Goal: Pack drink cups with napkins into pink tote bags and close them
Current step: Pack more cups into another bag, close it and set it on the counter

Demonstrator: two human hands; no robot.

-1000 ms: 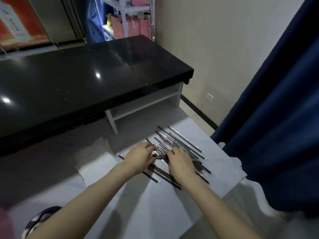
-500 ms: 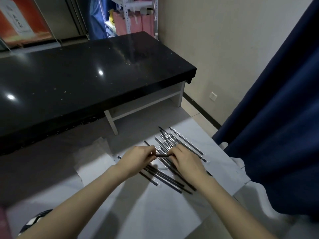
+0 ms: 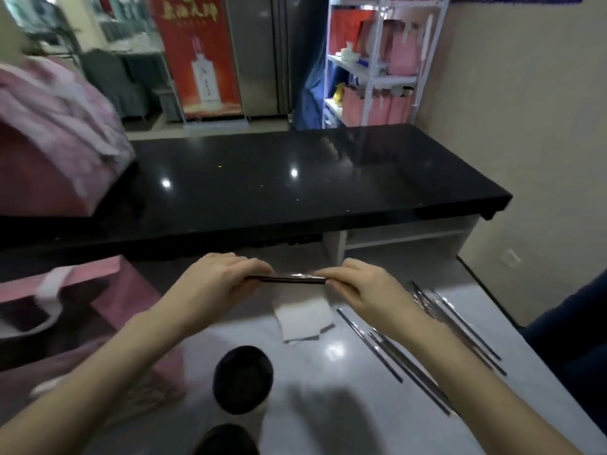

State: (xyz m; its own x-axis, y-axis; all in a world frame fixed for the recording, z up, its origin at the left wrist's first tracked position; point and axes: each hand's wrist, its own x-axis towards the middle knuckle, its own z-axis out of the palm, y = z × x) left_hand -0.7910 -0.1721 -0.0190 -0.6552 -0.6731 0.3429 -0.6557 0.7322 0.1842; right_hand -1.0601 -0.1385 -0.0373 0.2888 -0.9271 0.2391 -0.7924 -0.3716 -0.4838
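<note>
My left hand [image 3: 218, 281] and my right hand [image 3: 364, 290] each pinch one end of a wrapped black straw [image 3: 290, 279], held level above the white table [image 3: 328, 421]. Below the straw lies a folded white napkin [image 3: 303, 318]. A drink cup with a black lid [image 3: 242, 384] stands near the table's front, and a second black lid [image 3: 225, 440] shows at the bottom edge. An open pink tote bag [image 3: 108, 290] with a white handle stands at the left.
Several wrapped straws [image 3: 427, 349] lie spread on the table's right side. A long black counter [image 3: 295, 178] runs across behind the table. More pink bags [image 3: 49, 133] are piled at the far left, and a shelf with pink bags [image 3: 377, 103] stands at the back. A blue curtain [image 3: 574, 339] hangs at the right.
Both hands have lifted one wrapped straw out of the pile and carried it left. My view has swung left and up, so the cup, napkin and pink bag now show.
</note>
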